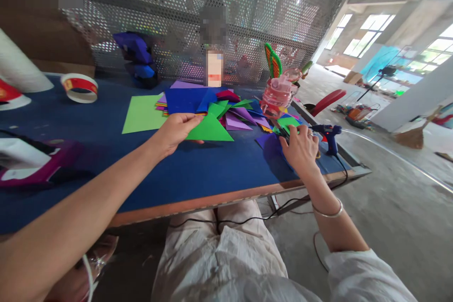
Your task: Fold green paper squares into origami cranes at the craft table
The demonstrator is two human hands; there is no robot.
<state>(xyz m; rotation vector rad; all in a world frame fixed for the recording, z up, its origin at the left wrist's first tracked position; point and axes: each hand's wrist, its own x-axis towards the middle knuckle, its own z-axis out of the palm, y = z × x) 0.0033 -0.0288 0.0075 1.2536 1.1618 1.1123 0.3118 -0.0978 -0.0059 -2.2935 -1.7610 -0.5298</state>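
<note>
Your left hand (176,131) pinches the green paper (213,128) between thumb and fingers. Your right hand (300,145) curves down beside the blue glue gun (330,136); its grip I can't tell.

Free lane across the near tabletop (205,170); paper pile (184,100) an obstacle behind.

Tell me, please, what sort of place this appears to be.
Probably a craft workshop in a large, plain building: coloured paper is piled on a blue table, a glue gun sits near its right edge, and bare grey floor stretches beyond.
</note>
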